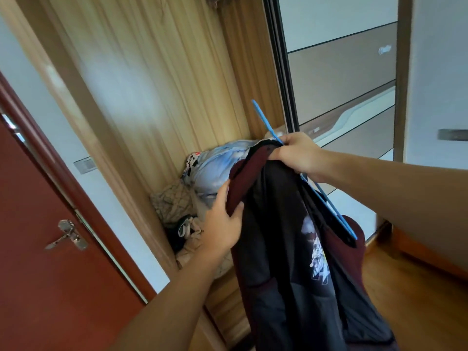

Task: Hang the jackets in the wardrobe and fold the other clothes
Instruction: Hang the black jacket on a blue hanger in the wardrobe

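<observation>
A dark maroon and black jacket (291, 249) with a white print on it hangs in front of me at the open wooden wardrobe (152, 84). A thin blue hanger (329, 203) runs through its top; one end sticks up past my fingers, the other pokes out lower right. My right hand (296, 153) grips the jacket's collar together with the hanger. My left hand (222, 219) pinches the maroon edge of the jacket's left side, thumb on the front.
Inside the wardrobe lies a heap of bedding and clothes (210, 173): light blue, beige and a black item. A sliding wardrobe door (342, 72) with glossy panels stands to the right. A red room door (50, 249) with a metal handle is at left. Wooden floor shows lower right.
</observation>
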Demonstrator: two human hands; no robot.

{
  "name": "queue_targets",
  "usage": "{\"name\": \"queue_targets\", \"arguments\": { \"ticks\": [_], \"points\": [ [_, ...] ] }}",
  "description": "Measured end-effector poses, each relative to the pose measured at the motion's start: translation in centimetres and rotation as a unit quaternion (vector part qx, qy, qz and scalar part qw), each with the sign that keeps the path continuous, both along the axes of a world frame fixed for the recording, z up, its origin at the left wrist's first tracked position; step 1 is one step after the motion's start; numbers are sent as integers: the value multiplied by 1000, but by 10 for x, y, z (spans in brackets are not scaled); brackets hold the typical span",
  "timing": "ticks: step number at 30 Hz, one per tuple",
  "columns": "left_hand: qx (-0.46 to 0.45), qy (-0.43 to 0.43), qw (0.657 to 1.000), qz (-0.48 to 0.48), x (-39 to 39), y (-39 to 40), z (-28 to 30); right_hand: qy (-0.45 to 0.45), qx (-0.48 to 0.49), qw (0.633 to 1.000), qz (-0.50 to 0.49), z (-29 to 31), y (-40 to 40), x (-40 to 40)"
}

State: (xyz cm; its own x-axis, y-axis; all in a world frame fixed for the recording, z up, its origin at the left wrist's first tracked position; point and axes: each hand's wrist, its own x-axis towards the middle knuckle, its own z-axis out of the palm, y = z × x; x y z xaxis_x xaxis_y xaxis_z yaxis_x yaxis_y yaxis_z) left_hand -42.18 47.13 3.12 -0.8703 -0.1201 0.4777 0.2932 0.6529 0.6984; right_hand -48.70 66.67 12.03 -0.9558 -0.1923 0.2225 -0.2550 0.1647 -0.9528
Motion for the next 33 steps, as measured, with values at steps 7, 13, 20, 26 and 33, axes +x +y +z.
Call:
{"name": "queue_targets", "arguments": {
  "ticks": [7,13,20,26,33],
  "points": [
    [104,-70,989,-83,-27,36,52,-59,-32,997,-31,-22,69,-9],
    [55,-58,993,-85,-50,89,77,-78,9,997,-21,-53,117,1],
    [-26,-81,996,-13,-68,114,62,32,115,963,-239,-71,154,32],
    [30,-132,991,11,-78,107,53,-10,-22,962,-270,-87,174,33],
    [48,-108,992,53,-83,93,60,-26,-85,971,-221,-112,174,30]
  ]
}}
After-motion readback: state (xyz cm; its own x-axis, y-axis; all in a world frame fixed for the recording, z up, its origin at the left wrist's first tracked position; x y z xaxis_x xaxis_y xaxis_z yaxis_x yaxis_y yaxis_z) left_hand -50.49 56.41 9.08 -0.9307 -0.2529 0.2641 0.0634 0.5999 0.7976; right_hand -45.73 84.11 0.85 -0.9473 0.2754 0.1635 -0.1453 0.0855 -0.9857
